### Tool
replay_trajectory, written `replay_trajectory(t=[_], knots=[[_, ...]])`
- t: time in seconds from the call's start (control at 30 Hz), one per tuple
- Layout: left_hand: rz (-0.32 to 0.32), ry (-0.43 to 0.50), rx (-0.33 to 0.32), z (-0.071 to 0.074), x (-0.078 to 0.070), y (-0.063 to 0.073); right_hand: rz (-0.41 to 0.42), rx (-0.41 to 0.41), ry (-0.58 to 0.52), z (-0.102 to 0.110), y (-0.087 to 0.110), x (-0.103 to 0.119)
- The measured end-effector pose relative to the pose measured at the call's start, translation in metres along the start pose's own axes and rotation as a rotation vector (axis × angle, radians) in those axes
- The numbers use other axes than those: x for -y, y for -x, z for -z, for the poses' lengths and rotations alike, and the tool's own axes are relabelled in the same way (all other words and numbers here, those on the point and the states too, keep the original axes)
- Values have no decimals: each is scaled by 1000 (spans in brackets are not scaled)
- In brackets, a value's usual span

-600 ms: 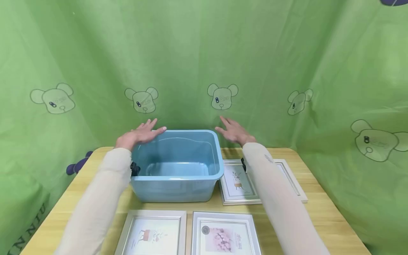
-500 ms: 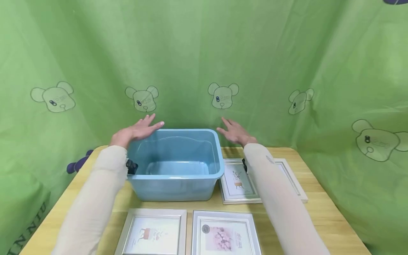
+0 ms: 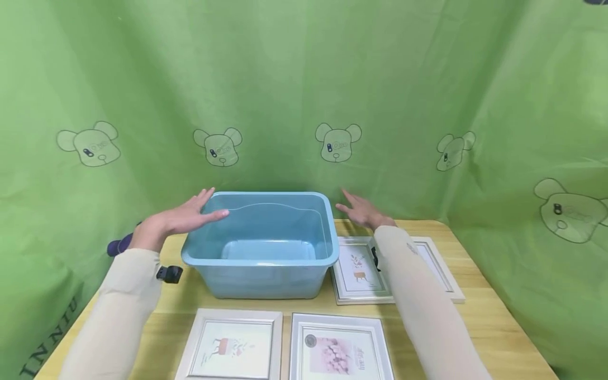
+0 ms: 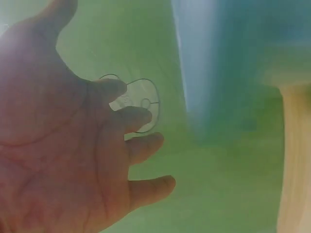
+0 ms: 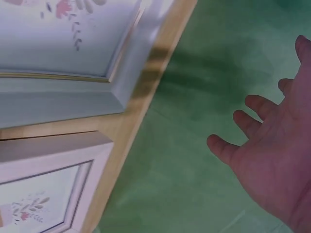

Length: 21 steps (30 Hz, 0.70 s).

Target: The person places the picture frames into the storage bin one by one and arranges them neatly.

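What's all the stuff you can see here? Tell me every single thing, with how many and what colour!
Smooth cloth curtain: one, green, behind the table
Printed bear faces: five in the head view, pale green with dark outlines, on the curtain
Dark rounded shape: one, purple, by the table's far left; too little shows to name it
Wooden table: one, light yellow-brown, underneath
Rectangular plastic tub: one, light blue, on the table
Rectangular picture frames: four visible, whitish, two in front of the tub, two to its right
Small wrist devices: two, black, one at each wrist
Long sleeves: two, cream, on both arms
Hands: two, bare, left and right, near the tub's sides
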<state>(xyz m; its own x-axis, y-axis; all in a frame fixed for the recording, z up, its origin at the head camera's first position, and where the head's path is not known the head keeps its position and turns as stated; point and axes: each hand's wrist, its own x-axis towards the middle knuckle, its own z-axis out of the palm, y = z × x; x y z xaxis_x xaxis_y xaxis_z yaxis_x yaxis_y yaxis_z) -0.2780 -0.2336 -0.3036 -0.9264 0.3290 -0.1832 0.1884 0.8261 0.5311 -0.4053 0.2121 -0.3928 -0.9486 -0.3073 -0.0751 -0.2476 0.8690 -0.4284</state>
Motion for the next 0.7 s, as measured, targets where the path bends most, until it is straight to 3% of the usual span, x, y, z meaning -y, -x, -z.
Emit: replay_trajectory(t=[0.13, 0.33, 0.7], knots=[[-20, -6, -16, -17, 11, 8, -10, 12, -9, -6, 3, -6], [-46, 28, -102, -42, 30, 24, -14, 43, -24, -17, 5, -19], [-138, 168, -235, -66, 52, 36, -94, 144, -132, -34, 13, -37]])
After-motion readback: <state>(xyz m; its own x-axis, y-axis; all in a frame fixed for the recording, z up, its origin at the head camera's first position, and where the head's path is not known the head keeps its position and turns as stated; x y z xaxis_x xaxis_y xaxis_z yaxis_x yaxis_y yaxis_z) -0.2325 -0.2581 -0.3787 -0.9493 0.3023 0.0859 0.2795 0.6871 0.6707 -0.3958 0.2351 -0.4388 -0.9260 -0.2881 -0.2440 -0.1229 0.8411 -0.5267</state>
